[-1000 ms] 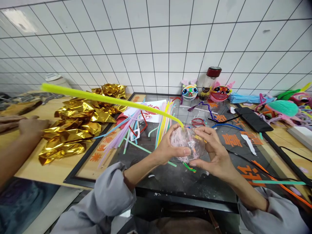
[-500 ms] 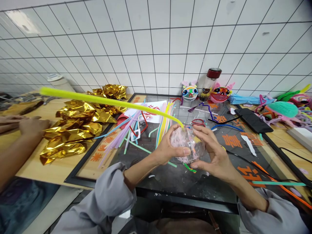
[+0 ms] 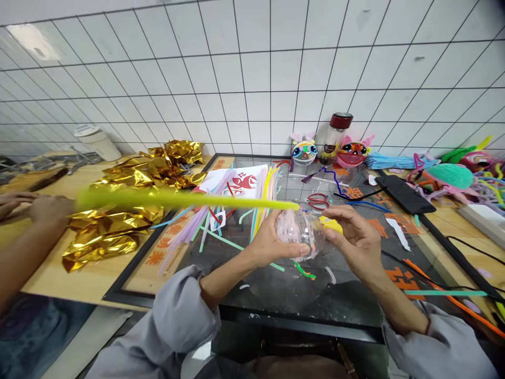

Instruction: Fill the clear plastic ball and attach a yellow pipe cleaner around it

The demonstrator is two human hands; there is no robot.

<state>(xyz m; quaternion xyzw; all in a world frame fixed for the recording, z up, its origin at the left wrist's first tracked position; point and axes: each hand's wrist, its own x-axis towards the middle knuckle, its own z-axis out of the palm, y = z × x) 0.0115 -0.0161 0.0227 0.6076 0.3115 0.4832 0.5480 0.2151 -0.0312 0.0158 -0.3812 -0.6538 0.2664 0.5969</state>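
Observation:
My left hand (image 3: 270,243) is closed round a clear plastic ball (image 3: 302,237), its thumb across the front. Pale pink fuzzy strips show inside the ball's left part. A long yellow pipe cleaner (image 3: 189,199) reaches from the top of the ball far to the left, its outer end blurred. At the ball's right side, my right hand (image 3: 357,239) pinches a small yellow piece (image 3: 331,225) between thumb and fingers; its exact kind is unclear. Below the ball lies a short green pipe cleaner (image 3: 303,270) on the dark mat.
Gold foil (image 3: 134,221) and another person's hand (image 3: 51,210) are at left. Pipe cleaner bundles (image 3: 193,226), red-handled scissors (image 3: 317,201), a phone (image 3: 406,193), a bottle (image 3: 335,139) and two decorated balls (image 3: 303,151) lie beyond my hands. A cable (image 3: 418,276) crosses the right.
My right hand has moved off the ball to the right, with the yellow piece now between its fingers. The yellow pipe cleaner's outer end has swung lower.

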